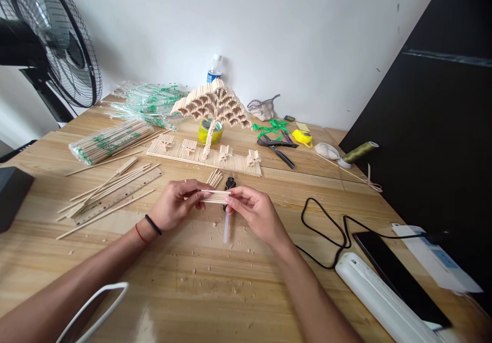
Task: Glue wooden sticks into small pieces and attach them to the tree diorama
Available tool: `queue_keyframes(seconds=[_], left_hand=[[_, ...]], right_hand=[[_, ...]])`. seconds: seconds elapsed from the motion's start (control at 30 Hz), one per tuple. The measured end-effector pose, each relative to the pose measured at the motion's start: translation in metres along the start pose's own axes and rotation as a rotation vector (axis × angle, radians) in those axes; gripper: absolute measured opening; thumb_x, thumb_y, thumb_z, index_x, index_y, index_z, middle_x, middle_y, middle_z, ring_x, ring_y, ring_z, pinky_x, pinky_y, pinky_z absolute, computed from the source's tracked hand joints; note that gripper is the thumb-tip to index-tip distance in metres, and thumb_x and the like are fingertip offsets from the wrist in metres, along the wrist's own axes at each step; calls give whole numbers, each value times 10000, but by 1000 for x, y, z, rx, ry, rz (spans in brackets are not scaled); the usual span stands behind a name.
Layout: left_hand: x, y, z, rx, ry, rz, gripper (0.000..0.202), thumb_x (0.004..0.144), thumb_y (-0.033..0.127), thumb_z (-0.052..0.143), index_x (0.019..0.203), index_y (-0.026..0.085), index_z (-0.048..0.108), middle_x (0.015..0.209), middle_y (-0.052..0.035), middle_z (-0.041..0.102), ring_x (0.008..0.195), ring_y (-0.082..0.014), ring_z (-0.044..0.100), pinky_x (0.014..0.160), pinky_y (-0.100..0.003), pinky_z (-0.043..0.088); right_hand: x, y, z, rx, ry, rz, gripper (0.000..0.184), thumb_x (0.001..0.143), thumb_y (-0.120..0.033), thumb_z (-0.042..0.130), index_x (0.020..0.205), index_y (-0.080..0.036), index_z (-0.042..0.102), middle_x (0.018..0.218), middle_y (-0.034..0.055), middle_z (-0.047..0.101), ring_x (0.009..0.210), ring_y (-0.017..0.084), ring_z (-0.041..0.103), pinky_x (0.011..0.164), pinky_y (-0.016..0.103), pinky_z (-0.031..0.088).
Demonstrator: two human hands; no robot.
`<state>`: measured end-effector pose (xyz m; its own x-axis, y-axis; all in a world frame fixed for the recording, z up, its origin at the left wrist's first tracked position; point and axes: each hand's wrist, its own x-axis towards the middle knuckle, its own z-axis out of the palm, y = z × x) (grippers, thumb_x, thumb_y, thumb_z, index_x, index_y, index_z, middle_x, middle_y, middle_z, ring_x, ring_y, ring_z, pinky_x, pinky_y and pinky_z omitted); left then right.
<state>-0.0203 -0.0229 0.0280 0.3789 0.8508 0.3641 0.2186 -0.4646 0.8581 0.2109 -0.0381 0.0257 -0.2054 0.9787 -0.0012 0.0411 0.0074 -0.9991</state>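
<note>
Between my hands I hold a small row of short wooden sticks [215, 197], laid side by side. My left hand [180, 202] pinches its left end, and my right hand [251, 209] pinches the right end. Behind and below the row lies a black glue gun [229, 181], partly hidden, with a clear glue stick [226, 229] showing out of it toward me. A few short cut sticks [214, 178] rest just past my fingers. Farther back stands a wooden stick model [215, 104] with a stepped, roof-like top on a post, on a long slatted base [177, 154].
Loose sticks and a clear ruler [119, 197] lie at left, near a bagged stick bundle [111, 142]. Pliers [280, 153], a yellow tape measure [302, 138] and a thread spool [359, 154] sit back right. A black cable [342, 230], phone [400, 276] and white device [380, 297] occupy the right.
</note>
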Motion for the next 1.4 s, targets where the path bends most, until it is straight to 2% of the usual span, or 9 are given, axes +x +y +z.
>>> queue_keyframes(seconds=[0.17,0.37,0.47,0.6,0.83,1.13,1.4], left_hand=[[0,2,-3,36,-14,16,295,1019,362,631,1045,141,824,696,-45,750,565,-122,677,606,-218,544],[-1,3,-2,28,-31,18,307,1017,385,630,1015,154,832,739,-60,778,557,-126,680,595,-226,545],[-1,4,-1,26,-38,16,291,1013,365,632,995,154,831,693,-46,757,547,-127,680,595,-225,540],[-1,6,0,4,-35,-3,260,999,324,644,973,140,827,681,-41,743,534,-124,681,581,-217,538],[-1,7,-1,-36,-39,-45,285,999,320,635,1009,114,831,727,-66,763,545,-126,698,569,-213,549],[-2,0,0,-83,-34,-118,338,997,390,645,1007,96,812,759,-104,792,567,-142,699,577,-231,558],[-1,-6,5,-132,-5,-115,310,987,382,664,1018,101,791,736,-66,774,594,-124,691,617,-211,570]], right_hand=[[-1,0,-1,-28,-19,-13,360,801,-508,851,905,-183,736,827,39,744,698,172,709,726,325,612],[0,3,-2,-50,-9,-11,407,771,-518,871,979,-182,772,859,58,780,743,193,734,753,337,616],[0,5,-2,-83,1,-21,358,796,-504,851,934,-182,779,876,67,800,750,200,743,754,339,614],[-2,5,1,-123,25,-74,276,836,-443,820,910,-180,781,890,77,811,755,209,752,738,331,617],[-4,-1,5,-200,76,-164,195,864,-375,786,880,-181,789,803,66,795,693,208,747,679,314,620],[-5,-2,6,-312,119,-302,126,885,-305,760,868,-186,796,828,66,810,726,206,755,696,301,617],[-2,5,6,-241,151,-226,191,902,-361,748,944,-186,812,814,59,817,680,200,776,658,285,636]])
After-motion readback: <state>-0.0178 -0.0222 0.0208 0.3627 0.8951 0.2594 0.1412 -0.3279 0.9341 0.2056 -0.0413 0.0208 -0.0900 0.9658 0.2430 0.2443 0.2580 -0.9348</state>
